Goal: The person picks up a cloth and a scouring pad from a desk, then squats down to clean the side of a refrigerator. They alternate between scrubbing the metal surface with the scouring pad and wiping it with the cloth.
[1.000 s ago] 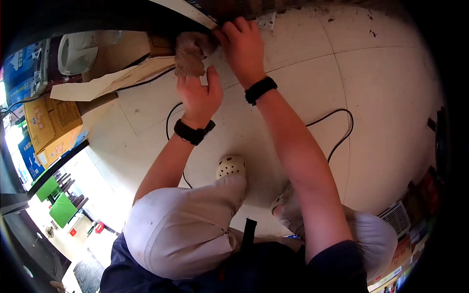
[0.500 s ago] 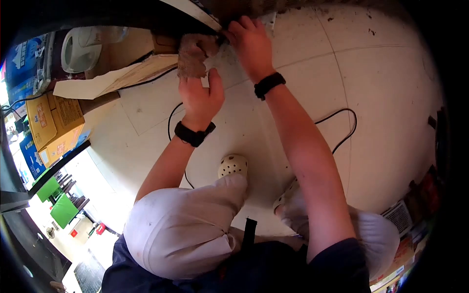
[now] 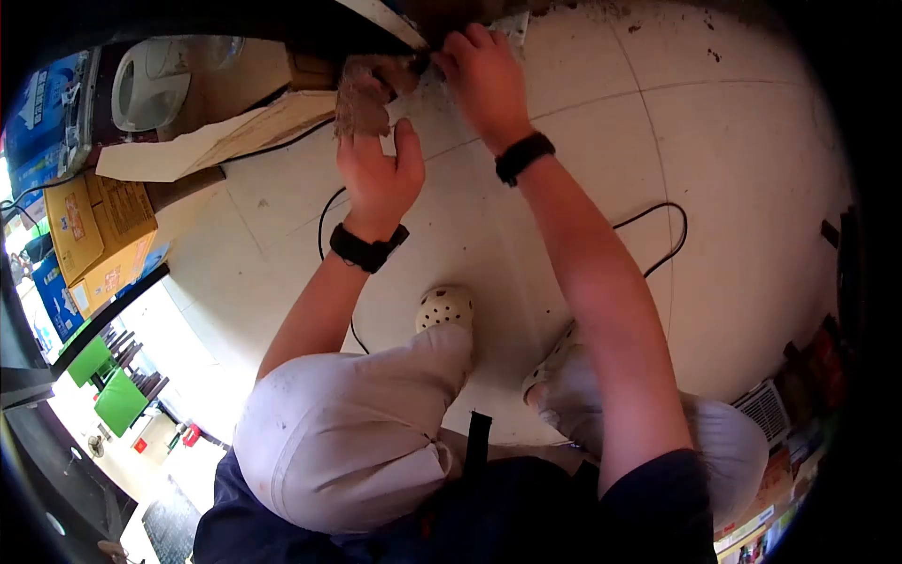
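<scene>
A worn grey-brown rag (image 3: 361,101) is bunched over the fingers of my left hand (image 3: 381,183), which grips it. The thumb stands apart from the cloth. Just right of the rag, my right hand (image 3: 486,89) reaches to the foot of a dark upright piece with a pale edge strip (image 3: 385,21). Its fingers are bent together at that corner, and whatever they pinch is hidden. Both hands are low, close to the tiled floor (image 3: 583,141).
A black cord (image 3: 684,231) loops across the floor behind my arms. At left lie a torn cardboard flap (image 3: 178,155), a yellow carton (image 3: 103,230) and a clear plastic container (image 3: 146,89). My crocs (image 3: 444,308) are below. Shelved goods (image 3: 780,470) line the lower right.
The left hand and rag have shifted slightly up and left. The right hand stays at the same corner, its fingers a little higher in view. The whole view has tilted slightly.
</scene>
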